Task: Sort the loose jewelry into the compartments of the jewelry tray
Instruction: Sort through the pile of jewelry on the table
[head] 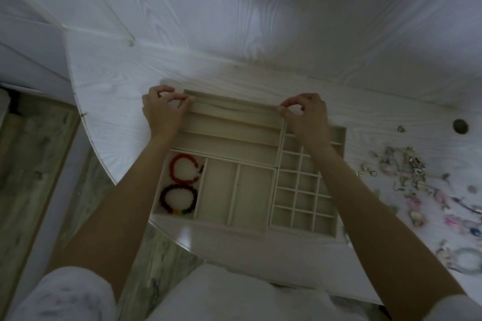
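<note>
Both the left hand (162, 109) and right hand (305, 114) pinch something thin, too faint to identify, over the jewelry tray (232, 135), which bears no legible writing.

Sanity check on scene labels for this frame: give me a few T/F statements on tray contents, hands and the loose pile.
1. Two beaded bracelets lie in the tray's near-left compartment. True: the red bracelet and the dark bracelet share it.
2. The loose jewelry lies left of the tray. False: the loose jewelry lies on the table to the tray's right.
3. Both hands are at the tray's far long slots. True: the left hand and right hand pinch at opposite ends of one slot.
4. The small grid compartments are full. False: the visible grid compartments look empty.
</note>
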Tool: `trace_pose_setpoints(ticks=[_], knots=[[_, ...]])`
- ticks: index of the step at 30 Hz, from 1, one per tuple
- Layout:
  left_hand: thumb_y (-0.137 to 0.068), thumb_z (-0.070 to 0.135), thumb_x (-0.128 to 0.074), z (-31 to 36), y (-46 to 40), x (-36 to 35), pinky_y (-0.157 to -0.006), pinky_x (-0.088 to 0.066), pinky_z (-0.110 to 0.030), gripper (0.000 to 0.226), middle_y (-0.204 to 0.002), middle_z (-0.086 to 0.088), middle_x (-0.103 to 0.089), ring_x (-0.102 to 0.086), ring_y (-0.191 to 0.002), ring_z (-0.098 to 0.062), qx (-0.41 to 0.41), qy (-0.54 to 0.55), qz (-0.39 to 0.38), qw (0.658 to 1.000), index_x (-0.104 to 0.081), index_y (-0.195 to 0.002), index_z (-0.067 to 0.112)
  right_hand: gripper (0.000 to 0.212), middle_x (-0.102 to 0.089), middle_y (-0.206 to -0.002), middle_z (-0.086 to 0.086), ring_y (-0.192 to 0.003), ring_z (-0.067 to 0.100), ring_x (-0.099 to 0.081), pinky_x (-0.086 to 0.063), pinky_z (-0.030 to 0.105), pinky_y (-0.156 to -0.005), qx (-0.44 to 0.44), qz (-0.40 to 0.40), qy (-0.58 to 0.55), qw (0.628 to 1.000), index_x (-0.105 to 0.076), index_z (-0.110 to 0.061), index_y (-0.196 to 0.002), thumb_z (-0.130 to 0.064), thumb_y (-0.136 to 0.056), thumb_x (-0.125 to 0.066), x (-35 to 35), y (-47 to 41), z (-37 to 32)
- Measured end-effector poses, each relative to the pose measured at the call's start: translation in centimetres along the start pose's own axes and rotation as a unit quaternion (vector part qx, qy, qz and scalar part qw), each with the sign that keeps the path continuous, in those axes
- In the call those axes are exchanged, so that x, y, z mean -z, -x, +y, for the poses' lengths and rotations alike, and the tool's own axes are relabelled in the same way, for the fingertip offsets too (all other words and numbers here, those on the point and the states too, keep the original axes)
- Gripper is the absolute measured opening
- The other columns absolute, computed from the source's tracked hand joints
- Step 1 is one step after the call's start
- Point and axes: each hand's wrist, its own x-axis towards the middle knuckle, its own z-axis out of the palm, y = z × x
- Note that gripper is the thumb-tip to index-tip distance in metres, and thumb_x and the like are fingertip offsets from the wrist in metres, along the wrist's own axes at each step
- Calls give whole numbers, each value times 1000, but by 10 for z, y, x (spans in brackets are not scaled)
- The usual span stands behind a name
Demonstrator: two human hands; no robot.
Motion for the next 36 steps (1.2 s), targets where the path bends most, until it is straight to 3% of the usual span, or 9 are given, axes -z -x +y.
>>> trace_pose_setpoints(ticks=[3, 6, 8, 11, 14, 16, 20, 26, 36], knots=[[-75, 31, -79, -1, -4, -1, -93, -40, -36, 21, -115, -5, -59, -47, -113, -26, -25, -30, -1, 999, -76, -92, 19, 14, -53, -116, 11, -110, 27, -44, -37, 31, -93, 2, 19, 41, 999, -74, -13, -91, -21, -82, -68, -8, -1, 2], [-76, 26, -77, -1, -5, 1, -92, -39, -32, 21, -118, -6, -58, -48, -113, -25, -65, -26, -23, 997, -75, -95, 19, 16, -53, -113, 11, -103, 28, -47, -42, 34, -86, 57, 67, 112, 990, -73, -10, -96, -17, -85, -65, -7, 0, 6], [-77, 27, -73, -3, -5, 7, -88, -39, -34, 17, -113, -7, -60, -50, -104, -27, -130, -48, -16, 990, -75, -91, 18, 10, -55, -107, 12, -95, 29, -48, -42, 32, -77, 114, 98, 123, 981, -73, -11, -90, -15, -81, -68, -4, 3, 8], [-77, 31, -71, -7, -15, 20, -76, -32, -31, 13, -104, -6, -62, -50, -91, -26, -245, -130, -21, 961, -75, -84, 21, 4, -58, -103, 12, -88, 32, -49, -42, 37, -73, 189, 88, 185, 960, -74, -15, -79, -17, -75, -73, -7, 4, 13], [-73, 34, -74, -1, -33, 26, -71, -19, -27, 14, -92, -6, -61, -45, -85, -24, -329, -200, -45, 922, -76, -78, 20, 4, -59, -103, 10, -92, 30, -44, -38, 38, -75, 212, 66, 228, 948, -75, -19, -71, -23, -69, -76, -17, -4, 10], [-68, 31, -78, 8, -40, 24, -68, -18, -28, 15, -84, -8, -59, -46, -81, -27, -369, -235, -80, 896, -77, -76, 19, 6, -60, -101, 8, -93, 27, -38, -30, 35, -75, 217, 63, 265, 937, -75, -19, -66, -25, -64, -76, -24, -10, 5], [-61, 25, -86, 19, -39, 17, -68, -35, -38, 17, -79, -10, -56, -51, -76, -34, -378, -289, -143, 868, -78, -75, 18, 9, -60, -95, 5, -91, 25, -35, -21, 33, -74, 193, 63, 357, 912, -74, -15, -59, -24, -61, -76, -33, -14, -1], [-62, 20, -86, 24, -41, 18, -69, -37, -39, 15, -79, -11, -57, -51, -78, -35, -357, -303, -144, 872, -78, -74, 14, 8, -61, -86, 3, -85, 27, -47, -22, 32, -72, 173, 95, 425, 883, -69, -15, -54, -11, -57, -76, -36, -11, 1], [-67, 11, -77, 18, -48, 18, -63, -32, -34, 3, -76, -10, -55, -50, -72, -32, -433, -333, -106, 831, -75, -65, 12, 8, -66, -92, 2, -90, 29, -50, -24, 29, -71, 135, 167, 279, 936, -73, -10, -65, -14, -67, -67, -37, -6, 15]])
